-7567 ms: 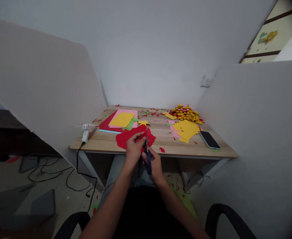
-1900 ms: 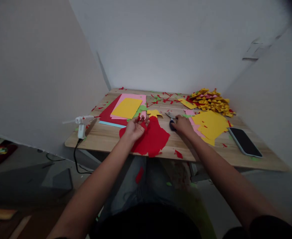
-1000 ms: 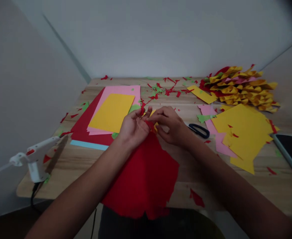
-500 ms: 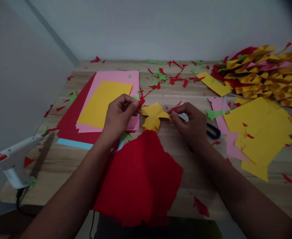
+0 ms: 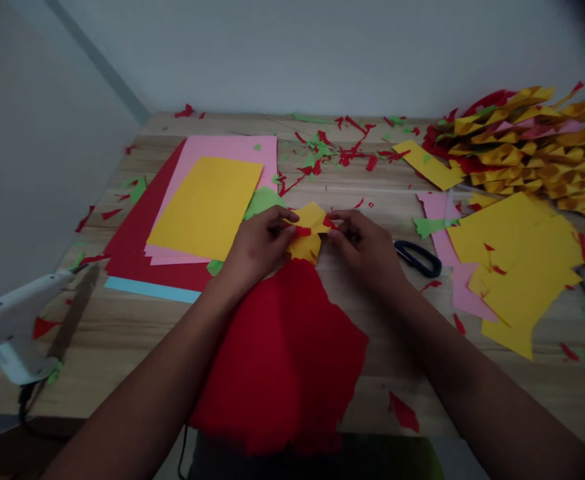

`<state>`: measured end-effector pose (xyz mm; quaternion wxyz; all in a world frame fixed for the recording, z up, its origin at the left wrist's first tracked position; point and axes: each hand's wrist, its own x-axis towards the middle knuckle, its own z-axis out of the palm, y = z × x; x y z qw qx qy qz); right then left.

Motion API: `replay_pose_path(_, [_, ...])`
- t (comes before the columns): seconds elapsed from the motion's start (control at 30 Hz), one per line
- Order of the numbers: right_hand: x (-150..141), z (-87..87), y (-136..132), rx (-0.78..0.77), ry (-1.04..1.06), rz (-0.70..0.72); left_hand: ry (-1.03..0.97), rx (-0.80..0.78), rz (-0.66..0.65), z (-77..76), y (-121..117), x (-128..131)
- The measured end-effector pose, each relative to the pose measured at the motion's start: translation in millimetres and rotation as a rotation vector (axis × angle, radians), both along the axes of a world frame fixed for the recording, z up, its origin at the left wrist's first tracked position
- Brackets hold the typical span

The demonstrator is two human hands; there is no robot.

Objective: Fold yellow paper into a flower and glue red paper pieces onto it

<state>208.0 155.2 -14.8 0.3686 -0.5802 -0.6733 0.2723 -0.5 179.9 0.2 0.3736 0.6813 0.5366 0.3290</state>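
Observation:
A small yellow paper flower lies at the middle of the table, just past the tip of a large crumpled red paper. At its left side, my left hand pinches a red paper strip, which lies over the yellow petals. From the right, the fingers of my right hand are closed on another small red paper piece at the flower's edge. Dark-handled scissors rest beside my right hand, their blades hidden by it. Part of the flower is covered by my fingers.
Stacked coloured sheets lie to the left, with a white glue gun at the table's left edge. Yellow cut paper and a large folded-paper piece occupy the right. Red and green scraps litter the back.
My hands have come closer together. The left moved right, bringing its red strip onto the yellow flower; the right moved left to the flower's edge, uncovering more of the scissors' handle.

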Motion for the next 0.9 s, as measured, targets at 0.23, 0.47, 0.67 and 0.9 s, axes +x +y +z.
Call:
replay_pose_path(0.23, [-3,1.5,-3,0.036,-0.074,0.027,0.056,0.077,0.042,3.5,-3,0])
replay_pose_path(0.47, [-5,0.6,-4,0.109,-0.182,0.101,0.233,0.178,0.061,6.6,-3,-6])
replay_pose_path(0.67, [-6,-1.2,-3,0.057,-0.189,0.120,0.416,0.205,0.002,3.3,0,-10])
replay_pose_path(0.9, [-7,0.7,-3,0.014,-0.141,0.110,0.480,0.246,0.000,5.1,-2,-8])
